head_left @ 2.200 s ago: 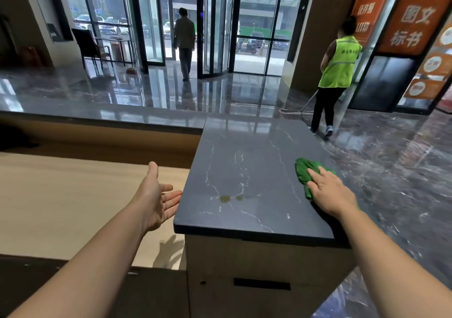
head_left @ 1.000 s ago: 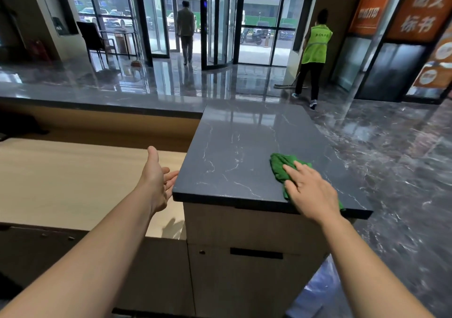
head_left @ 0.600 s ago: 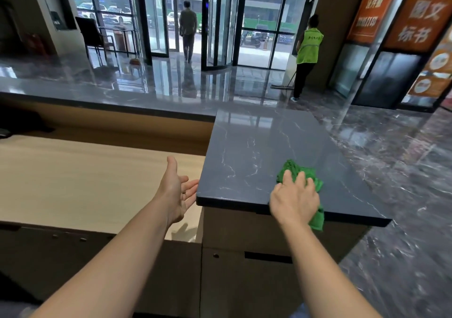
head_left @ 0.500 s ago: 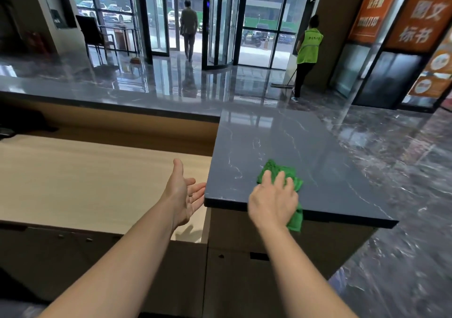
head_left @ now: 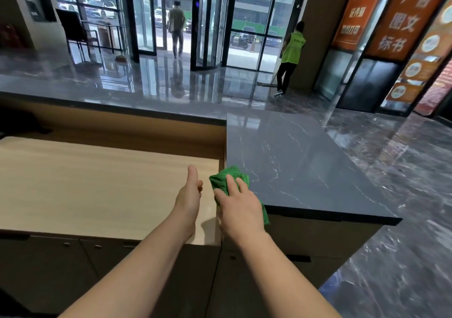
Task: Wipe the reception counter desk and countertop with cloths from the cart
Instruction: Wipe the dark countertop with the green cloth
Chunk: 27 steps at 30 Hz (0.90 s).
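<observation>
While the right hand [head_left: 241,210] pressed flat, straight fingers [head_left: 231,183] on the green cloth [head_left: 221,179], the cloth lay under them at the near corner of the dark worktop [head_left: 305,171]. The left hand [head_left: 189,196] hung loose (thumb up) just left of those fingers, holding nothing.

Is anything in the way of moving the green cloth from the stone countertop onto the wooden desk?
Only the left hand, held open left of the green cloth over the right end of the wooden desk. The right hand presses the cloth at the left edge of the stone countertop.
</observation>
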Each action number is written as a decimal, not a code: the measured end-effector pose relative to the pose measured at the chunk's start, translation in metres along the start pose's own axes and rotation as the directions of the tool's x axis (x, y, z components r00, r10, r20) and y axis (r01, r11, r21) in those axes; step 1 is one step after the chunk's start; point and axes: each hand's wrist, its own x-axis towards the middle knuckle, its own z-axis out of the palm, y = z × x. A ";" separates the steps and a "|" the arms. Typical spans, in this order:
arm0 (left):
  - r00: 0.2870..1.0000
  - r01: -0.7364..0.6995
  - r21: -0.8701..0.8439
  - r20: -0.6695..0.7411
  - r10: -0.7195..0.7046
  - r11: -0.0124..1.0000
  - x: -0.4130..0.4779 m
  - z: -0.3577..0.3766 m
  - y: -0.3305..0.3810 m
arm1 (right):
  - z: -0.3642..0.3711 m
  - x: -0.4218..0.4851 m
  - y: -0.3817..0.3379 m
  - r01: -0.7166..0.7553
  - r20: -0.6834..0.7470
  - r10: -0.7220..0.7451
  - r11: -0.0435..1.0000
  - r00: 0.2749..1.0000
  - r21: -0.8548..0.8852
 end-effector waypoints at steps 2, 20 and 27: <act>0.996 -0.069 0.019 0.061 0.068 0.997 -0.004 0.001 0.000 | -0.006 0.001 -0.004 -0.022 0.029 0.022 1.000 0.999 -0.002; 0.916 0.169 -0.115 0.384 -0.113 0.979 0.073 0.019 0.017 | -0.027 0.079 -0.018 -0.110 0.183 0.125 0.990 0.975 -0.089; 0.932 0.128 -0.105 0.354 -0.083 0.986 0.138 0.038 0.042 | -0.028 0.147 0.009 -0.074 0.211 0.093 0.993 0.973 -0.097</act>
